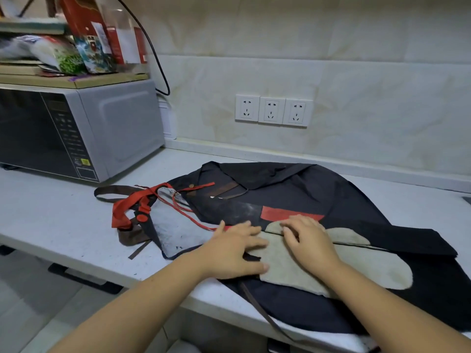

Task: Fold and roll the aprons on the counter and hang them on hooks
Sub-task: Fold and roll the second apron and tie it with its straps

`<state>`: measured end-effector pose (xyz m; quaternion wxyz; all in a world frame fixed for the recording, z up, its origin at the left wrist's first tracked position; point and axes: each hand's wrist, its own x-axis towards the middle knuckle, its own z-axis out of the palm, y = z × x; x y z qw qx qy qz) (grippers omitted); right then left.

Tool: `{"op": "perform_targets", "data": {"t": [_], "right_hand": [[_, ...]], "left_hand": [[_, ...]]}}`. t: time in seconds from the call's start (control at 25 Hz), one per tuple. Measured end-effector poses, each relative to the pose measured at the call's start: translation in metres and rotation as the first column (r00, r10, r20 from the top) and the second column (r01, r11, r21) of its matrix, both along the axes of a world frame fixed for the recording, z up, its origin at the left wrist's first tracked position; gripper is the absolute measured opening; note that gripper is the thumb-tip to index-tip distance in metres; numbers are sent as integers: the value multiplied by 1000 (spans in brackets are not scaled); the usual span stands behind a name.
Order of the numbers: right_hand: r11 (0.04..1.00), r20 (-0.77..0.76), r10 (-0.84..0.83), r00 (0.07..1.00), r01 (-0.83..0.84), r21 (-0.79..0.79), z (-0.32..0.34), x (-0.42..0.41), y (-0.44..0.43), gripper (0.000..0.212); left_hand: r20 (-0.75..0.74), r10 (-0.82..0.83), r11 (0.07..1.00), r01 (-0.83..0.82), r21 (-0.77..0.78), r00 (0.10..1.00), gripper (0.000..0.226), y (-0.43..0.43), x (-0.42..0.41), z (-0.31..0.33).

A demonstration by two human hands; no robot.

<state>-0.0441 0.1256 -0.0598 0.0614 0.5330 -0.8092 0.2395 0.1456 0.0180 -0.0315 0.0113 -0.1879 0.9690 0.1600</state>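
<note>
Flat now, left hand [235, 248] & right hand [307, 239] pressing apron [318, 194]

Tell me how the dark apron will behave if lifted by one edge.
Likely floppy: the dark apron lies creased and folded over itself, so it should sag. It looks thin, so probably light. The brown strap hanging over the counter edge and the red strap may trail or snag.

No wording legible in frame
The microwave [114, 128] at ten o'clock carries rows of control-panel markings and a yellow sticker [86, 162], all too blurred to read; white labels on the red box [76, 21] stacked above it at eleven o'clock are likewise illegible.
</note>
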Motion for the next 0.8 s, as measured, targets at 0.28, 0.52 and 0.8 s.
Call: {"op": "perform_targets", "data": {"t": [0.28, 0.52, 0.8], "right_hand": [[707, 244, 216, 946, -323, 629, 56, 16, 44, 89], [745, 56, 146, 988, -147, 650, 72, 7, 60, 6], [810, -186, -101, 977, 190, 555, 90, -49, 30, 11]], "left_hand": [[160, -97, 995, 98, 2, 982, 72, 6, 18, 13], [22, 89, 995, -90, 46, 996, 21, -16, 2, 34], [48, 310, 948, -304, -93, 950, 19, -61, -36, 49]]}}
